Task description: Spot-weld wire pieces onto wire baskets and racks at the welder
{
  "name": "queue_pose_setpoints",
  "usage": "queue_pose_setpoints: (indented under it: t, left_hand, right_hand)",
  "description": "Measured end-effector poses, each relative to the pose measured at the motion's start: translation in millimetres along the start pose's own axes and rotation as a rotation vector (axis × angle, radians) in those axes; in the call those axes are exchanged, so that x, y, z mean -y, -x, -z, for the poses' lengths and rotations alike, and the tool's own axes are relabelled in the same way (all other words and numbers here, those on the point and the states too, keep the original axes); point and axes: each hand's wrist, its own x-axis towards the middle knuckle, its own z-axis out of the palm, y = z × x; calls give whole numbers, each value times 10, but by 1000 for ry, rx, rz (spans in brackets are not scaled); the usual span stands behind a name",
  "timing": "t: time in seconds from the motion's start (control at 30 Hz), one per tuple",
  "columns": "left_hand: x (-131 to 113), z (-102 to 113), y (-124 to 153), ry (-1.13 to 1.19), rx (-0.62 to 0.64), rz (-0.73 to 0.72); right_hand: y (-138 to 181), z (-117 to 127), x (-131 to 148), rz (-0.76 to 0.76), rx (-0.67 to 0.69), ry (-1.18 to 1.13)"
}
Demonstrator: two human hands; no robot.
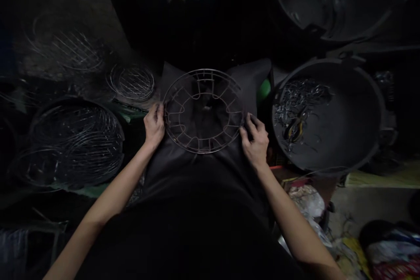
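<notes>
A round wire frame (204, 110) with two rings joined by short spokes lies flat on my lap, over dark cloth (197, 170). My left hand (154, 124) grips its left rim with curled fingers. On the opposite rim, my right hand (255, 140) pinches the wire at the lower right. Both forearms reach in from the bottom of the view.
A black tub (377, 109) on the right holds a heap of thin wire pieces (297, 105). Another black tub (331, 4) sits behind it. Stacks of round wire grilles (70, 144) and a smaller grille (133, 81) lie at left. Bags and litter (380, 249) fill the lower right.
</notes>
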Motion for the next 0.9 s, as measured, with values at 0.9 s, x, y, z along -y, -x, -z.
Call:
queue_pose_setpoints:
  t: [0.9]
  left_hand:
    - [-549, 212, 69, 1201, 68, 782]
  right_hand:
    - [240, 171, 614, -746, 147, -1178]
